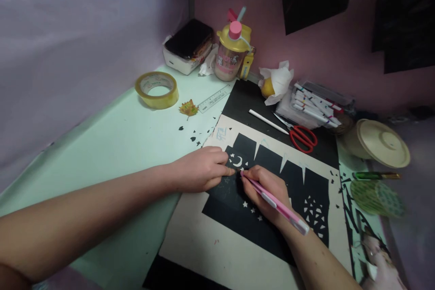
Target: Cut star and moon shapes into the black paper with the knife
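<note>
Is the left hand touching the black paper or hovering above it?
Touching. The head view shows the left hand resting its fingertips on the black paper, no gap, beside the right hand holding the pink knife.

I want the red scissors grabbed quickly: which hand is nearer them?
Right. The right hand, gripping a pink tool, is just this side of the scissors; the left hand presses the paper farther left.

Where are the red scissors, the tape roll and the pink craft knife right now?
red scissors [294, 133], head view, red handle near the pivot.
tape roll [158, 99], head view, yellow outer wall.
pink craft knife [277, 203], head view, middle of its shaft.
</note>
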### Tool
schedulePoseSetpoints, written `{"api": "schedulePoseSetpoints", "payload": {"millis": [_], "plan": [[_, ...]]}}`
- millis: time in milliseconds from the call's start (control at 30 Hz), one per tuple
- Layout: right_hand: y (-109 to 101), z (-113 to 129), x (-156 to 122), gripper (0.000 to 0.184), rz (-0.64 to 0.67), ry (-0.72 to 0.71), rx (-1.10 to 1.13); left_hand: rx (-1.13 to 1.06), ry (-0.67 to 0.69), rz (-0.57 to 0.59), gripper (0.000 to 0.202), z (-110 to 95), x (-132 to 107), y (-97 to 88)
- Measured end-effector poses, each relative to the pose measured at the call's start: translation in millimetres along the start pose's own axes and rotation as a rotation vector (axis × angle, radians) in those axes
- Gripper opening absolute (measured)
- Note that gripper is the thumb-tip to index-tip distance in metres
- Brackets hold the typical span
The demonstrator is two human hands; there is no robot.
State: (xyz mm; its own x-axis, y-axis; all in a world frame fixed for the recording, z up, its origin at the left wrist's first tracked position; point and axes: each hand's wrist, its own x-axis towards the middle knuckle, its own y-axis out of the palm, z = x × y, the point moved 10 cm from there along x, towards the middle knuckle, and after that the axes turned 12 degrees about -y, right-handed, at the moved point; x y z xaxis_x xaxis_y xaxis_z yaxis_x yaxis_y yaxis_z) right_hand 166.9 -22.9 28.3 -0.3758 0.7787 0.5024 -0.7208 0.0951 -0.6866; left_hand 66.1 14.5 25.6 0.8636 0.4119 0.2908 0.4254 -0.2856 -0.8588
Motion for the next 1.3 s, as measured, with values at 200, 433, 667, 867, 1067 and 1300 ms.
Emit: {"api": "schedulePoseSetpoints", "payload": {"millis": [200, 433, 667, 867, 1067, 1300], "plan": [[1.9, 0.3, -1.2, 0.009, 0.015, -0.006, 0.003, -0.003, 0.001, -0.002, 0.031, -0.4, -0.1, -0.8], [2.5, 0.9, 0.4, 0.008, 0.024, -0.015, 0.009, 0.003, -0.006, 0.015, 0.030, -0.4, 1.2, -1.4], [1.2, -1.2, -0.6, 0.008, 0.008, 0.005, 0.027, -0.003, -0.003, 0.005, 0.031, 0.0, 0.6, -1.5], [1.4, -0.7, -0.5, 0.007, 0.013, 0.000, 0.015, 0.004, -0.016, 0.016, 0.031, 1.0, 1.1, -1.0], [0.8, 0.3, 0.8, 0.008, 0.011, -0.002, 0.004, 0.011, -0.015, 0.015, 0.030, 0.8, 0.3, 0.2], [0.9, 0.2, 0.0, 0.009, 0.002, -0.004, -0.006, 0.008, -0.006, 0.015, 0.030, -0.3, 1.2, -0.8]]}}
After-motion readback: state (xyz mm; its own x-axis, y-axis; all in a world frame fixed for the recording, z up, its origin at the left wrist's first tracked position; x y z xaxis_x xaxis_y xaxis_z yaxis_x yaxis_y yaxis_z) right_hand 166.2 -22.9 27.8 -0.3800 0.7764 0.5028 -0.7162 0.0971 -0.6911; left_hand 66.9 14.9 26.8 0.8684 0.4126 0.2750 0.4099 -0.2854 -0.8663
